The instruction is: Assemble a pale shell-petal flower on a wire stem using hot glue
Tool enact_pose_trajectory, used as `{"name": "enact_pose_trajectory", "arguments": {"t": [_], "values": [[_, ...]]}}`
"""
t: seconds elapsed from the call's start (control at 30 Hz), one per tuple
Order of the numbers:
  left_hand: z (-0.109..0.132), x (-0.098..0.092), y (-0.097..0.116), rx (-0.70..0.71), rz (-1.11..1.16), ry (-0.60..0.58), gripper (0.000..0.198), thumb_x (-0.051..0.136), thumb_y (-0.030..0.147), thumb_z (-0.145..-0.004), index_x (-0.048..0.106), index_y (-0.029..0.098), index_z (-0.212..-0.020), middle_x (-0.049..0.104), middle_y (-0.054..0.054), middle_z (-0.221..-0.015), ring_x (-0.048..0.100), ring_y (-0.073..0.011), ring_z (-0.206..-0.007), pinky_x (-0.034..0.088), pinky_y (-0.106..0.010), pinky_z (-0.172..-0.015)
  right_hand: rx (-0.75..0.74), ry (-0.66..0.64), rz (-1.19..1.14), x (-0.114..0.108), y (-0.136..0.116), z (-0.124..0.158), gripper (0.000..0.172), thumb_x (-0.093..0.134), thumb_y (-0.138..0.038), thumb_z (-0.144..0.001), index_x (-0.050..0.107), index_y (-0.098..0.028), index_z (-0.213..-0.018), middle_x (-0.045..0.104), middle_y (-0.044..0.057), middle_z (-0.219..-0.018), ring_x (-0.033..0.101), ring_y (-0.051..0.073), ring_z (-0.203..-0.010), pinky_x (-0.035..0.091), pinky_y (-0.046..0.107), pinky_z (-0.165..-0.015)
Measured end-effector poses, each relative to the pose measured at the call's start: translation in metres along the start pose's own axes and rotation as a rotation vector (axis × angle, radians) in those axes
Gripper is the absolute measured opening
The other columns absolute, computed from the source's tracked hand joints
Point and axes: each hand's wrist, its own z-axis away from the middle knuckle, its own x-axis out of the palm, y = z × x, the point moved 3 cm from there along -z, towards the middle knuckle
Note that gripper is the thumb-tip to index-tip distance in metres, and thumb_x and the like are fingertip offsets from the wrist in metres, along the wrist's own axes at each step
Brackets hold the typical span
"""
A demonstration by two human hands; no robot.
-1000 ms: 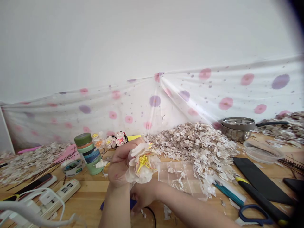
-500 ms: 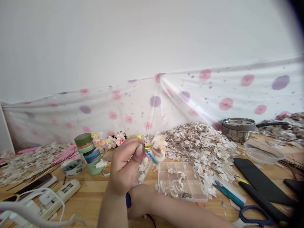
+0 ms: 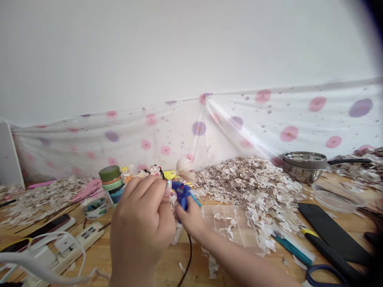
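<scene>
Bare wood shows in the near middle of the table (image 3: pixel 199 275), where we see room on both sides of a black cord (image 3: pixel 190 255); the far edge ends at a spotted sheet (image 3: pixel 167 127). Our left hand (image 3: pixel 140 219) rises close to the lens, its fingers clamped on the thin stem of a pale flower (image 3: pixel 184 169), whose blurred, cream petals hang just beyond the fingertips, against the sheet. Our right hand (image 3: pixel 190 217) has its fingers wrapped around a blue glue gun (image 3: pixel 182 193), just below the flower; whether the nozzle touches anything we cannot tell. Our left hand partly hides a green jar (image 3: pixel 109 173). Beside our right forearm lies a compartmented clear case (image 3: pixel 242 235), and behind it a heap of petal-like scraps (image 3: pixel 239 183) closes off the back. A power strip (image 3: pixel 91 233) takes up the left.
</scene>
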Motion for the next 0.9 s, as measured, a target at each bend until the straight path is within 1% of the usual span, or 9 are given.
{"name": "enact_pose_trajectory", "arguments": {"t": [0.1, 0.2, 0.27, 0.37, 0.47, 0.53, 0.63, 0.8, 0.9], "values": [[0.002, 0.001, -0.003, -0.065, -0.080, -0.038, 0.028, 0.045, 0.004, -0.084, 0.033, 0.022, -0.066, 0.051, -0.003, -0.067, 0.044, -0.0203, -0.072, 0.035, -0.033, -0.067, -0.001, 0.110, -0.165, -0.026, -0.019, -0.019, 0.023, 0.049, -0.040, -0.083, 0.052, -0.017, -0.081, 0.063, 0.005, -0.067, 0.061, 0.018, -0.056, 0.050, 0.030, -0.054], [0.004, 0.003, -0.007, -0.177, -0.168, -0.120, 0.028, 0.043, 0.006, -0.082, 0.029, 0.022, -0.064, 0.051, -0.003, -0.065, 0.045, -0.0222, -0.073, 0.034, -0.034, -0.065, -0.051, 0.162, -0.296, -0.055, -0.038, -0.032, 0.022, 0.057, -0.038, -0.077, 0.051, -0.017, -0.083, 0.066, 0.005, -0.071, 0.060, 0.016, -0.056, 0.050, 0.029, -0.056], [0.004, 0.007, -0.011, -0.312, -0.209, -0.251, 0.029, 0.043, 0.007, -0.080, 0.027, 0.023, -0.061, 0.051, -0.003, -0.064, 0.047, -0.0237, -0.075, 0.031, -0.034, -0.062, -0.092, 0.167, -0.360, -0.072, -0.051, -0.038, 0.024, 0.061, -0.037, -0.073, 0.051, -0.018, -0.084, 0.067, 0.003, -0.071, 0.057, 0.013, -0.056, 0.049, 0.026, -0.057], [0.003, 0.016, -0.017, -0.542, -0.219, -0.507, 0.028, 0.044, 0.009, -0.077, 0.027, 0.022, -0.058, 0.051, -0.005, -0.064, 0.050, -0.0257, -0.081, 0.030, -0.033, -0.061, -0.123, 0.121, -0.398, -0.093, -0.070, -0.038, 0.026, 0.065, -0.039, -0.072, 0.055, -0.017, -0.083, 0.061, -0.001, -0.063, 0.050, 0.010, -0.051, 0.042, 0.023, -0.051], [0.000, 0.023, -0.018, -0.608, -0.207, -0.647, 0.023, 0.043, 0.010, -0.076, 0.032, 0.022, -0.060, 0.057, -0.006, -0.072, 0.053, -0.0258, -0.086, 0.033, -0.033, -0.066, -0.109, 0.007, -0.372, -0.107, -0.094, -0.025, 0.029, 0.070, -0.041, -0.072, 0.058, -0.017, -0.081, 0.055, -0.004, -0.056, 0.047, 0.009, -0.048, 0.039, 0.023, -0.049], [0.000, 0.028, -0.018, -0.613, -0.198, -0.706, 0.018, 0.042, 0.010, -0.074, 0.037, 0.021, -0.061, 0.060, -0.007, -0.076, 0.055, -0.0249, -0.084, 0.034, -0.033, -0.065, -0.074, -0.105, -0.233, -0.112, -0.109, -0.010, 0.030, 0.073, -0.042, -0.074, 0.060, -0.016, -0.082, 0.051, -0.005, -0.053, 0.045, 0.008, -0.048, 0.038, 0.021, -0.048], [0.002, 0.034, -0.017, -0.651, -0.213, -0.781, 0.014, 0.041, 0.012, -0.072, 0.048, 0.021, -0.064, 0.064, -0.008, -0.075, 0.059, -0.0245, -0.075, 0.032, -0.032, -0.059, -0.059, -0.263, 0.022, -0.113, -0.126, 0.013, 0.027, 0.068, -0.042, -0.080, 0.061, -0.017, -0.086, 0.055, -0.004, -0.053, 0.048, 0.009, -0.047, 0.038, 0.020, -0.045], [0.005, 0.041, -0.015, -0.656, -0.213, -0.803, 0.022, 0.040, 0.023, -0.079, 0.056, 0.019, -0.064, 0.069, -0.013, -0.077, 0.062, -0.0278, -0.070, 0.030, -0.031, -0.053, 0.046, -0.274, 0.251, -0.107, -0.131, 0.027, 0.019, 0.062, -0.034, -0.084, 0.060, -0.016, -0.080, 0.052, -0.004, -0.049, 0.048, 0.009, -0.043, 0.038, 0.018, -0.040], [0.007, 0.042, -0.018, -0.620, -0.200, -0.764, 0.019, 0.041, 0.019, -0.076, 0.056, 0.020, -0.064, 0.069, -0.012, -0.073, 0.061, -0.0255, -0.065, 0.029, -0.030, -0.051, 0.067, -0.288, 0.342, -0.103, -0.129, 0.026, 0.021, 0.061, -0.035, -0.084, 0.065, -0.016, -0.091, 0.049, -0.005, -0.052, 0.045, 0.008, -0.041, 0.036, 0.018, -0.037]]}}
